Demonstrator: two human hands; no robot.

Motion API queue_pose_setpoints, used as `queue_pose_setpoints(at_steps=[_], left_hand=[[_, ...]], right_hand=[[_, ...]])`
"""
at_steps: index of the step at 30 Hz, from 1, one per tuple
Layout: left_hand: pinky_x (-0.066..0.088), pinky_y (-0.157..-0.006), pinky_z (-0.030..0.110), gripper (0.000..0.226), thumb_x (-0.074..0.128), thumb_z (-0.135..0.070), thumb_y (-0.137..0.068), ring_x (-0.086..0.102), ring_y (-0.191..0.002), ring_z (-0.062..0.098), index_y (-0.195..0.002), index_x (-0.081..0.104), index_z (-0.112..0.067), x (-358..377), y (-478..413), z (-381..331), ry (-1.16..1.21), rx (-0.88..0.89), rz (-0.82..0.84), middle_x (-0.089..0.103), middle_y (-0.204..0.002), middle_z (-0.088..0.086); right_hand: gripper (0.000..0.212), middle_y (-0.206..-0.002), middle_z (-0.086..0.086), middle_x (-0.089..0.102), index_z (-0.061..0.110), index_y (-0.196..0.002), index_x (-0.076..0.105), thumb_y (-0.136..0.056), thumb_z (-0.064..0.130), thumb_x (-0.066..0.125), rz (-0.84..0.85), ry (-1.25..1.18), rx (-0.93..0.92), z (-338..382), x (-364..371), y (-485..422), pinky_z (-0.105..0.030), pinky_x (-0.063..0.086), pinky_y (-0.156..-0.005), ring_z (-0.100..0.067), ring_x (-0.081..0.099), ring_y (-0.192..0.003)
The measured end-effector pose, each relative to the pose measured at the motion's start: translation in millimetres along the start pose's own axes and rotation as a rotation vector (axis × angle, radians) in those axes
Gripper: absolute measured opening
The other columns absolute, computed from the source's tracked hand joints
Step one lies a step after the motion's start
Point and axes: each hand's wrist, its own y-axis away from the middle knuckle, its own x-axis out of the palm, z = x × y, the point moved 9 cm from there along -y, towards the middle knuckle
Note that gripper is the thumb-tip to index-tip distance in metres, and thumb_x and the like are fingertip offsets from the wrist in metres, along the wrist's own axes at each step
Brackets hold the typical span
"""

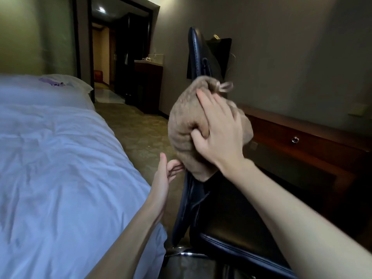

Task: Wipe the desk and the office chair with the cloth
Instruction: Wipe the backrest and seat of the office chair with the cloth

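Note:
A bunched brown cloth (187, 125) lies against the backrest of the black office chair (227, 214), which stands in the middle foreground. My right hand (217, 129) presses the cloth to the backrest, its thumb dug into a fold. My left hand (165, 176) touches the backrest's left edge from behind with relaxed fingers. The dark wooden desk (302, 133) runs along the wall at the right, behind the chair.
A bed with white bedding (56, 158) fills the left side, close beside the chair. Patterned carpet (136, 133) leads back to a dark doorway and a low cabinet (149, 77). A black bag (219, 55) hangs on the wall above the desk.

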Motion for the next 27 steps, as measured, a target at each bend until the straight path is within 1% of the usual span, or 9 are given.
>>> queue_pose_setpoints(at_steps=[4,7,10,12,17,20,23,25,27], left_hand=[[0.046,-0.101,0.026,0.073,0.020,-0.053,-0.110,0.070,-0.109,0.008,-0.088,0.085,-0.030,4.5,-1.7,-3.6,0.036,0.012,0.026,0.080,-0.107,-0.003],[0.054,-0.090,0.026,0.073,0.023,-0.059,-0.108,0.073,-0.109,0.016,-0.095,0.085,-0.021,6.9,0.8,-1.0,0.094,-0.030,0.035,0.079,-0.110,0.006],[0.045,-0.111,0.038,0.074,0.016,-0.057,-0.108,0.068,-0.119,0.019,-0.115,0.077,-0.016,4.7,5.4,-4.3,0.012,0.013,0.052,0.077,-0.118,0.007],[0.039,-0.117,0.037,0.072,0.013,-0.057,-0.109,0.067,-0.120,0.012,-0.120,0.074,-0.021,4.7,10.0,-6.3,-0.033,0.040,0.062,0.077,-0.121,0.000],[0.034,-0.121,0.039,0.069,0.012,-0.058,-0.108,0.064,-0.122,0.009,-0.120,0.073,-0.030,9.3,19.9,-8.7,-0.070,0.005,0.087,0.076,-0.123,-0.005],[0.037,-0.118,0.035,0.072,0.016,-0.059,-0.108,0.066,-0.121,0.009,-0.121,0.076,-0.022,9.8,26.4,-6.5,-0.022,0.005,0.089,0.077,-0.121,-0.003],[0.043,-0.105,0.025,0.076,0.015,-0.058,-0.109,0.069,-0.113,0.007,-0.115,0.077,-0.014,9.2,29.4,-5.6,-0.034,0.037,0.074,0.079,-0.114,-0.001],[0.043,-0.094,0.020,0.076,0.014,-0.057,-0.109,0.071,-0.105,0.005,-0.105,0.078,-0.016,11.0,30.7,-4.8,-0.030,0.043,0.062,0.080,-0.106,-0.001],[0.044,-0.094,0.022,0.076,0.015,-0.057,-0.108,0.073,-0.099,0.007,-0.095,0.078,-0.017,11.0,30.6,-2.2,0.003,0.040,0.036,0.081,-0.098,0.002]], right_hand=[[0.086,-0.153,0.001,0.053,0.021,-0.154,0.049,-0.070,0.031,0.064,0.038,0.021,-0.077,-1.5,18.7,85.8,-0.048,0.024,-0.120,-0.025,0.040,-0.147],[0.094,-0.149,0.002,0.056,0.022,-0.155,0.047,-0.063,0.027,0.071,0.221,0.134,-0.115,-1.0,50.3,154.5,-0.052,0.025,-0.120,-0.025,0.039,-0.145],[0.101,-0.144,0.003,0.061,0.022,-0.149,0.053,-0.053,0.018,0.084,0.369,0.166,-0.154,7.9,72.8,210.4,-0.051,0.036,-0.117,-0.022,0.043,-0.141],[0.096,-0.136,0.006,0.066,0.023,-0.141,0.063,-0.049,0.016,0.087,0.407,0.125,-0.192,11.7,72.9,228.8,-0.045,0.049,-0.108,-0.019,0.046,-0.136],[0.074,-0.129,-0.007,0.064,0.014,-0.132,0.071,-0.059,0.014,0.056,0.087,-0.170,0.018,-3.7,10.1,176.2,-0.039,0.051,-0.093,-0.022,0.058,-0.121],[0.082,-0.134,-0.018,0.061,0.015,-0.140,0.065,-0.060,0.007,0.054,-0.153,-0.251,0.154,-11.8,-44.3,115.0,-0.046,0.051,-0.101,-0.031,0.059,-0.127],[0.082,-0.142,-0.013,0.057,0.017,-0.146,0.058,-0.065,0.007,0.058,-0.334,-0.210,0.105,-6.4,-89.6,48.4,-0.048,0.045,-0.107,-0.029,0.051,-0.135],[0.081,-0.150,-0.001,0.055,0.021,-0.151,0.053,-0.070,0.010,0.059,-0.301,-0.126,0.059,-0.9,-96.4,12.1,-0.046,0.040,-0.110,-0.024,0.044,-0.141],[0.077,-0.155,0.003,0.050,0.024,-0.154,0.048,-0.077,0.017,0.056,-0.139,-0.162,0.059,0.3,-79.6,-4.9,-0.047,0.036,-0.115,-0.019,0.040,-0.146]])
